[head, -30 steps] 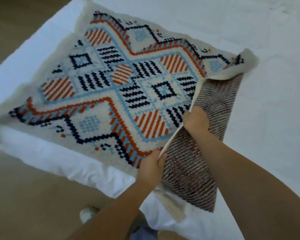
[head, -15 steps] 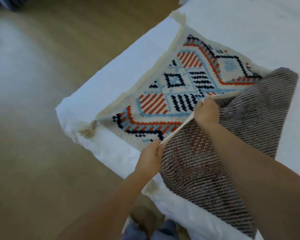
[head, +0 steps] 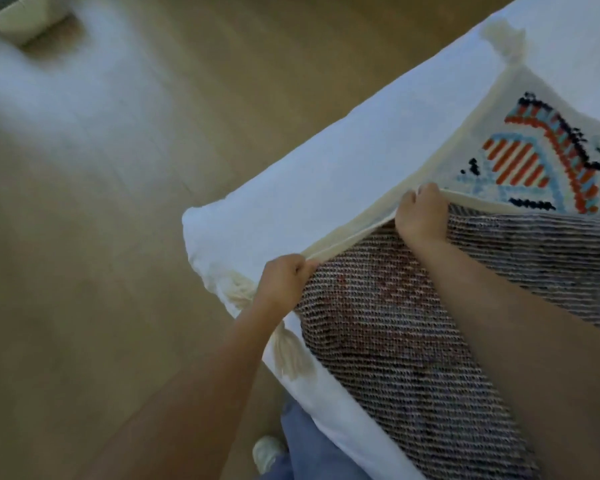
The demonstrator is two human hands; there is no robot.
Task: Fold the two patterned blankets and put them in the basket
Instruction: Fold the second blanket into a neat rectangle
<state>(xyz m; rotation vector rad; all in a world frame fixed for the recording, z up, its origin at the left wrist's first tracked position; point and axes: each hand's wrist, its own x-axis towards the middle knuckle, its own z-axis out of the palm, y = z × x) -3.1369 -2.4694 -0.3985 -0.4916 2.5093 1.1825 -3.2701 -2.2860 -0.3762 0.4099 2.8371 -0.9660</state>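
A cream patterned blanket [head: 520,161] with orange, blue and black motifs lies on the white bed [head: 326,161]. Most of it is folded over itself, so its dark striped underside [head: 395,334] faces up. My left hand [head: 284,278] pinches the cream edge near the bed's corner. Further along the same edge, my right hand [head: 421,216] grips it too, and the edge stretches taut between the two hands. Cream tassels [head: 504,39] hang at the blanket's corners. I see no second blanket and no basket.
Wooden floor [head: 101,271] fills the left of the view. A blurred pale object [head: 28,19] sits at the top left. My jeans and a light shoe [head: 267,452] show beside the bed's near edge.
Both hands have carried the blanket's edge across to the far side, covering most of the pattern with the dark underside. The view has swung left toward the floor.
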